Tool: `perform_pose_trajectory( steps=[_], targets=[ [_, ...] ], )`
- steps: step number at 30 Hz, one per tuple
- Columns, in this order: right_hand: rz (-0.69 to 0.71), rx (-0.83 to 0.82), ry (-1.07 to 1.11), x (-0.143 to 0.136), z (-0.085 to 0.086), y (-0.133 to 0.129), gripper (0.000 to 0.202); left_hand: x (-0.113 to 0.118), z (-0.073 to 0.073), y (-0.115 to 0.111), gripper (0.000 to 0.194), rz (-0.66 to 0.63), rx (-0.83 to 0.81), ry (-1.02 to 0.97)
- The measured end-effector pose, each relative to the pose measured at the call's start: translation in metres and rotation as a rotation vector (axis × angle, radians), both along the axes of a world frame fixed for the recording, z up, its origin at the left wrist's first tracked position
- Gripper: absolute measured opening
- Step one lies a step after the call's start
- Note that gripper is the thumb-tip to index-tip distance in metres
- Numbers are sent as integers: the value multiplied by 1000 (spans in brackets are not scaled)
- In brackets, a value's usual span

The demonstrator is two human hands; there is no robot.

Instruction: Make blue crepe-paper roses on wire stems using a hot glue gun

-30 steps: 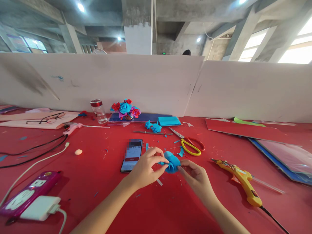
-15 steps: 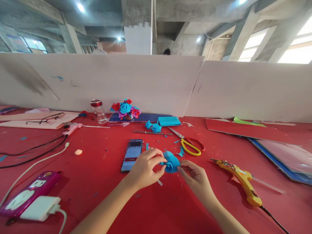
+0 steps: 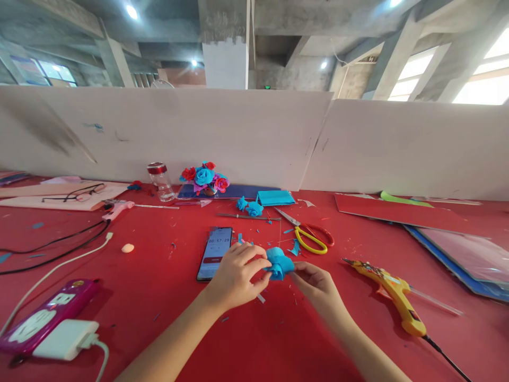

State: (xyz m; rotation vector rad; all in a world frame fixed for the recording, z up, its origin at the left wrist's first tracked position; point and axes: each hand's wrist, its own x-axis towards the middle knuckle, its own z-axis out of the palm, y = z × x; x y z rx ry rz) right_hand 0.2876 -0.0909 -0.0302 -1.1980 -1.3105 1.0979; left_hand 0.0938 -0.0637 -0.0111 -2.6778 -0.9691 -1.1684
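Blue flower — between left hand and right hand

red tabletop | pale partition | concrete beams | bright windows right | 4 lights lit

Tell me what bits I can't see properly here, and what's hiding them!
Flower: head view, its left edge is behind the left hand; its far side faces away.
Phone: head view, a lower corner is behind the left hand; the smallest writing is too tiny to read.
Glue gun: head view, its cord is cut off by the bottom edge.
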Motion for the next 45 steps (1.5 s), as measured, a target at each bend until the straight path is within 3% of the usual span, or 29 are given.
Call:
perform_pose_trajectory(
  steps=[10, 17, 28, 37, 45],
  targets=[
    [-9, -43, 179, 2, -2, 0, 21, 7, 0, -5, 17, -8, -126, -246],
    [3, -79, 296, 1, 5, -2, 20, 8, 5, -11, 13, -41, -102, -223],
    [-23, -88, 303, -2, 9, -3, 24, 6, 10, -16, 18, -92, -149, -196],
    [-30, -103, 275, -3, 6, -4, 27, 11, 9, -12, 12, -51, -57, -205],
    [-31, -99, 249, -4, -5, -1, 26, 13, 2, -9, 12, 27, -177, -251]
  ],
)
